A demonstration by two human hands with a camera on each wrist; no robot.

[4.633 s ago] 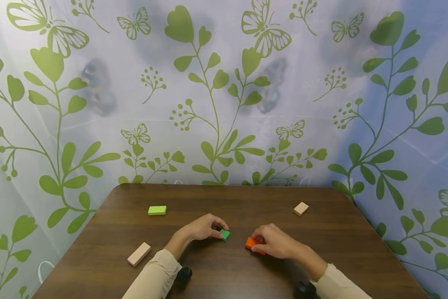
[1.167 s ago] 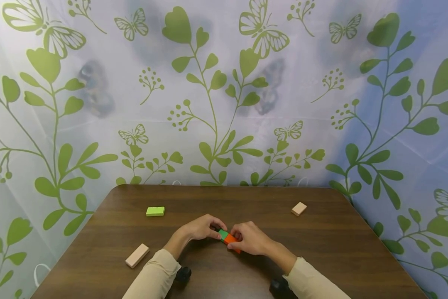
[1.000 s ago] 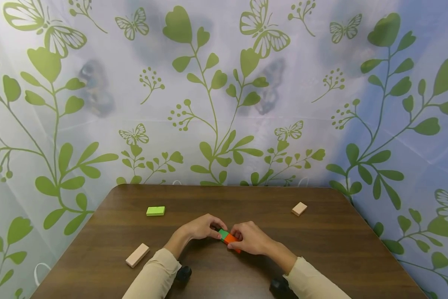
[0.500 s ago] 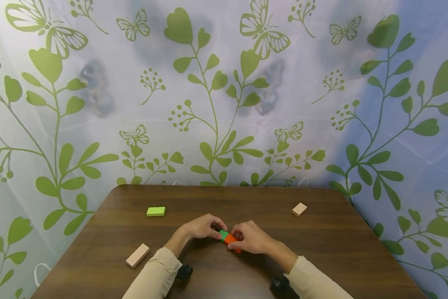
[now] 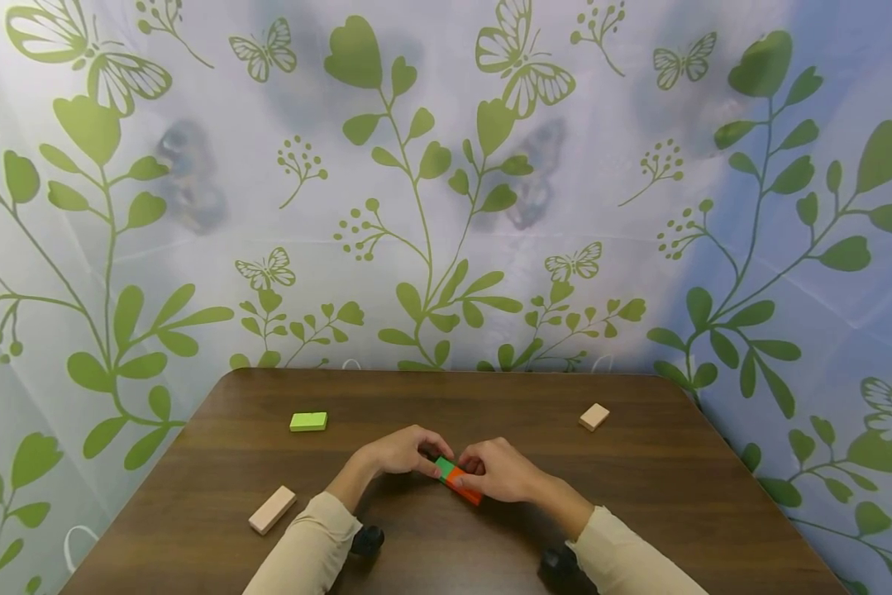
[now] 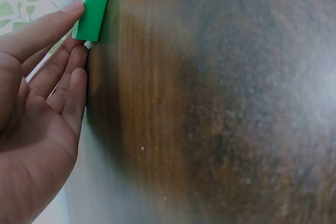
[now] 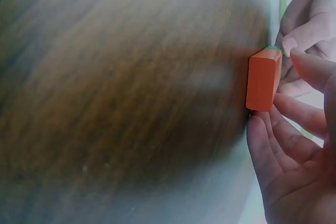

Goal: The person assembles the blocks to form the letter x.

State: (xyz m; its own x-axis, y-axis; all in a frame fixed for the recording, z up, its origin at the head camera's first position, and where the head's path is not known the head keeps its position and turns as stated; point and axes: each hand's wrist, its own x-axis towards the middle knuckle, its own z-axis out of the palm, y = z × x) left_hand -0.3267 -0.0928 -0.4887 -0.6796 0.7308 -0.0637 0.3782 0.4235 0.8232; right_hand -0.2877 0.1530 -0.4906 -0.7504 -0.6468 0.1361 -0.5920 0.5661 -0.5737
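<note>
In the middle of the table, a green block (image 5: pixel 445 468) and an orange block (image 5: pixel 469 494) lie end to end, touching, in one slanted line. My left hand (image 5: pixel 401 451) pinches the green block between thumb and fingers. The left wrist view shows that thumb against the side of the green block (image 6: pixel 92 18). On the orange block is my right hand (image 5: pixel 507 471), its thumb near the seam and its fingers along the far side. The near end of the orange block (image 7: pixel 261 83) faces the right wrist view, uncovered.
A lime-green block (image 5: pixel 308 422) lies at the back left of the brown table (image 5: pixel 386 397). One plain wooden block (image 5: pixel 272 510) is at the left, and a smaller one (image 5: pixel 593 416) at the back right. A leaf-patterned curtain (image 5: pixel 431 207) hangs behind.
My right hand has brought the orange block leftward against the green one. Since half a second ago, the right thumb has shifted toward the seam, baring the orange block's near end. My left hand stays put.
</note>
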